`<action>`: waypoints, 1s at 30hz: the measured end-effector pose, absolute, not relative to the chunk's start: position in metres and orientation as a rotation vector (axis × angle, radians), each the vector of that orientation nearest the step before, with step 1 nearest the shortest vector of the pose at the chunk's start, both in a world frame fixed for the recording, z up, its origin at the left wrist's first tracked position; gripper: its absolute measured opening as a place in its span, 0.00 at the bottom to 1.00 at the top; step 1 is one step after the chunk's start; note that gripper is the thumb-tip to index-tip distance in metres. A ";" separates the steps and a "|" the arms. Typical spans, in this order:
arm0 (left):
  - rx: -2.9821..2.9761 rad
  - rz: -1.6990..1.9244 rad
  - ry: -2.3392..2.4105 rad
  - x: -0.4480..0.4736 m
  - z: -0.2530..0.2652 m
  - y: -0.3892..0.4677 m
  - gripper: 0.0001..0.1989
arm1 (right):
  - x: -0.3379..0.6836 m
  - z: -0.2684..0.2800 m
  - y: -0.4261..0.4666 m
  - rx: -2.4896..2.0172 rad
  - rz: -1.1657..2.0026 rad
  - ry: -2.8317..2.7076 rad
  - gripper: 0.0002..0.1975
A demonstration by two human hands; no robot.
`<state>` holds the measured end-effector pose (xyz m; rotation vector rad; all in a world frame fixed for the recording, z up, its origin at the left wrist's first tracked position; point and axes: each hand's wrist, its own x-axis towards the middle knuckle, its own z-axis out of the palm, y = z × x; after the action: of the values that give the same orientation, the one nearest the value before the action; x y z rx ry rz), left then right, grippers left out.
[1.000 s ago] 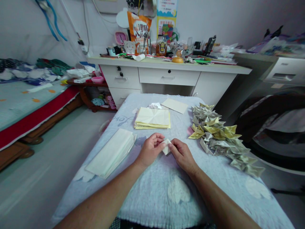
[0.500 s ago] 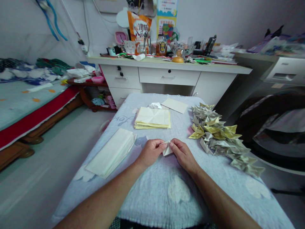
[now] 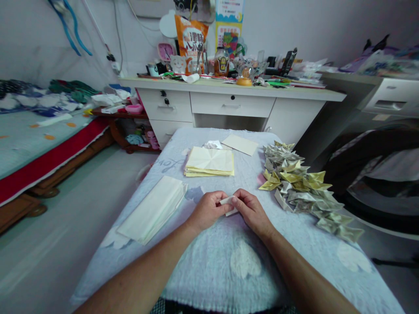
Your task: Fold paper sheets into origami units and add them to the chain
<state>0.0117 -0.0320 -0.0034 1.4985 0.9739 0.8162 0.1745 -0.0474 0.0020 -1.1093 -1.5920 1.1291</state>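
Observation:
Between my two hands is a small folded piece of white paper, partly covered by the fingers. My left hand grips its left side, thumb on top. With thumb and fingers closed, my right hand pinches the right side. Left of the hands lies a stack of long folded white paper. Beyond them is a pile of creased white and yellow sheets. Several folded paper pieces, grey and yellow with pointed tips, lie in rows to the right.
A pale blue cloth covers the table. Near its far edge are a flat cream sheet and a crumpled white paper. A cluttered white desk stands behind, a bed at left, a washing machine at right.
The paper between my hands has been turned or refolded, showing a narrow strip instead of a pointed shape. My left thumb has shifted slightly down. Other things stay where they were.

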 end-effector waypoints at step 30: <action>1.478 0.909 1.104 0.010 -0.011 -0.027 0.08 | 0.177 0.003 -0.049 -1.207 0.753 -1.948 0.14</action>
<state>0.0103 -0.0266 -0.0110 1.4777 1.1044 0.9093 0.1770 -0.0494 0.0026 -1.2073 -1.9481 0.7534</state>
